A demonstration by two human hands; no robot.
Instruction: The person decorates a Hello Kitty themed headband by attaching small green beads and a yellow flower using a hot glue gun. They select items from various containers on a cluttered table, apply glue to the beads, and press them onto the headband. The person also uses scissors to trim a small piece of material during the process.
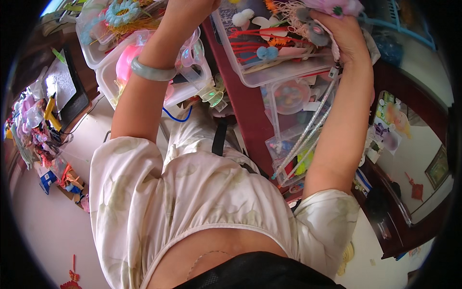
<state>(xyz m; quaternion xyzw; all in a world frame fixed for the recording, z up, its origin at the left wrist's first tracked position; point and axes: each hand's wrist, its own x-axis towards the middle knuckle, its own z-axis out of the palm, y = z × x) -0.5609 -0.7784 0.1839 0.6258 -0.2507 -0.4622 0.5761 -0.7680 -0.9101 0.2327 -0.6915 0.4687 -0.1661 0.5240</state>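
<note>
My left hand [196, 5] is mostly cut off at the top edge; its fingers and anything in them are hidden. A pale jade-like bangle [153, 71] circles that forearm. At the upper right my right hand [343, 38] grips a pale cloth item [334, 41], partly hidden by the hand. Grey pom-poms [317, 33] and a fluffy pink flower [335, 7] lie against its fingers. Long pale patterned cords [306, 130] hang below that wrist. Beside it, a clear plastic bin [252, 81] holds red pipe cleaners [249, 47], a blue pom-pom piece [267, 53] and a white pom-pom piece [242, 17].
White plastic tubs [103, 77] with craft pieces stand at the upper left, near a blue cable [178, 117]. Clear boxes [278, 144] lie on the dark red tabletop [249, 119]. Further left are a yellow glue gun [51, 113] and piled trinkets. A mirror [415, 159] stands at right.
</note>
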